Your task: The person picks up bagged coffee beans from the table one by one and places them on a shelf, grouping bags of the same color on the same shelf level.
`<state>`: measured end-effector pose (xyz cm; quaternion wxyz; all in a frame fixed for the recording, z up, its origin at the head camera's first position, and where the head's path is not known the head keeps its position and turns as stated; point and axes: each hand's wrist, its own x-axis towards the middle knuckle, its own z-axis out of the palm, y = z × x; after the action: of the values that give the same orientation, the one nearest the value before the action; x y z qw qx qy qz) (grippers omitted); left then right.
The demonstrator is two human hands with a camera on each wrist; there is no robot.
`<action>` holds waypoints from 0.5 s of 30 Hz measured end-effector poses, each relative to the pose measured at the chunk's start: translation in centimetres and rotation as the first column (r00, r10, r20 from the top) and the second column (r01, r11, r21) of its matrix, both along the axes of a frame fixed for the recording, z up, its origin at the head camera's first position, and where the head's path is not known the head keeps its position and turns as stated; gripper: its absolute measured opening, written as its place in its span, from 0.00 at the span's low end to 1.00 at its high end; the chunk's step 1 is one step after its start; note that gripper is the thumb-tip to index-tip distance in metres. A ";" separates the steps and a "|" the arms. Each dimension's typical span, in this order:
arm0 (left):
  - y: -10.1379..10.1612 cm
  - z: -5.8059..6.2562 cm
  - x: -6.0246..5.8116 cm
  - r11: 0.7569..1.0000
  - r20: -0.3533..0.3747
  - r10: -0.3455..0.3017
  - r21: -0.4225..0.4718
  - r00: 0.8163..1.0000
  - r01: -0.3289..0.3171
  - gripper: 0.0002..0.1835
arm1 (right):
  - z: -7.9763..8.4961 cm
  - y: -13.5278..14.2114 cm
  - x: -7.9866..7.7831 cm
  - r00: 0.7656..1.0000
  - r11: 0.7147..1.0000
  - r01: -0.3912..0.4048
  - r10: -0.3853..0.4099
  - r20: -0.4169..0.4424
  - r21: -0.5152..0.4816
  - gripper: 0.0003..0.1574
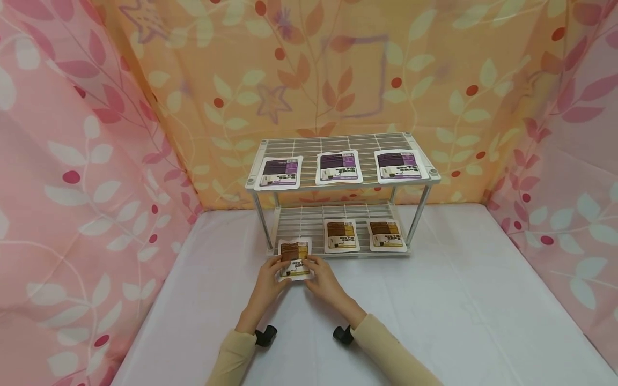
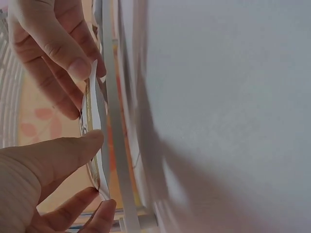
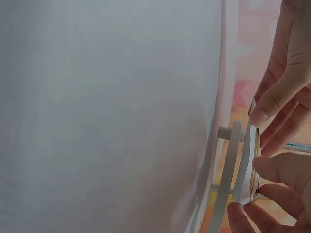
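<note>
A white pouch with a brown and yellow label (image 1: 294, 257) is held by both hands at the front left of the lower shelf (image 1: 309, 217). My left hand (image 1: 266, 283) pinches its left side, thumb on the near face. The right hand (image 1: 326, 280) pinches the opposite side. In the left wrist view the pouch (image 2: 98, 131) appears edge-on between both hands' fingers, close to the shelf's front rail (image 2: 116, 121). The right wrist view also shows the pouch (image 3: 248, 162) edge-on, gripped from both sides. Whether it touches the shelf I cannot tell.
Two matching brown pouches, one in the middle (image 1: 341, 236) and one at the right (image 1: 387, 236), lie on the lower shelf. Purple-labelled pouches (image 1: 339, 167) line the upper shelf (image 1: 333, 143). A metal post (image 1: 263, 221) rises near the left hand. Patterned cloth walls (image 1: 120, 214) surround the white table (image 1: 458, 300).
</note>
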<state>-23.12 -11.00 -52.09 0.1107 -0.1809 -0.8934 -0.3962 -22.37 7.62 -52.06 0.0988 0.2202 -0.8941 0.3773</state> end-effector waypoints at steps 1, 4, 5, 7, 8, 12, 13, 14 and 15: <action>0.1 0.0 -0.2 1.000 0.003 0.006 -0.007 1.000 -0.006 0.23 | 0.0 0.0 -0.2 1.000 1.000 0.003 -0.003 -0.008 0.006 0.32; 0.5 0.0 -0.8 1.000 0.001 0.012 -0.023 1.000 -0.012 0.22 | 0.0 0.1 -0.6 1.000 1.000 0.011 -0.010 -0.024 0.021 0.33; 0.7 0.1 -0.9 1.000 -0.001 0.012 -0.022 1.000 -0.012 0.22 | 0.0 0.2 -0.8 0.999 1.000 0.012 -0.011 -0.032 0.024 0.32; 0.9 0.3 -1.2 1.000 0.000 0.013 -0.013 1.000 -0.013 0.22 | 0.0 0.2 -1.1 0.999 1.000 0.016 -0.015 -0.032 0.027 0.33; 0.9 0.3 -1.4 1.000 -0.007 0.012 -0.011 1.000 -0.012 0.22 | 0.0 0.2 -1.3 0.999 1.000 0.018 -0.017 -0.028 0.026 0.33; 1.2 0.5 -2.1 1.000 -0.007 0.013 0.014 1.000 -0.013 0.21 | -0.1 0.2 -2.0 0.999 0.999 0.021 -0.020 -0.036 0.041 0.33; 1.2 0.5 -2.3 1.000 -0.007 0.015 0.015 1.000 -0.015 0.21 | -0.1 0.2 -2.1 0.999 0.999 0.021 -0.020 -0.040 0.041 0.32; 1.2 0.5 -2.5 1.000 -0.007 0.017 0.019 1.000 -0.017 0.21 | -0.2 0.2 -2.3 0.999 0.999 0.022 -0.020 -0.049 0.046 0.32; 1.3 0.5 -2.7 0.999 -0.001 0.022 0.026 1.000 -0.021 0.21 | -0.2 0.1 -2.5 0.998 0.999 0.021 -0.018 -0.056 0.046 0.32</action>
<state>-25.81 -9.74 -51.55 0.1177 -0.1700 -0.8899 -0.4067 -24.92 7.77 -52.25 0.1221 0.2241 -0.9017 0.3491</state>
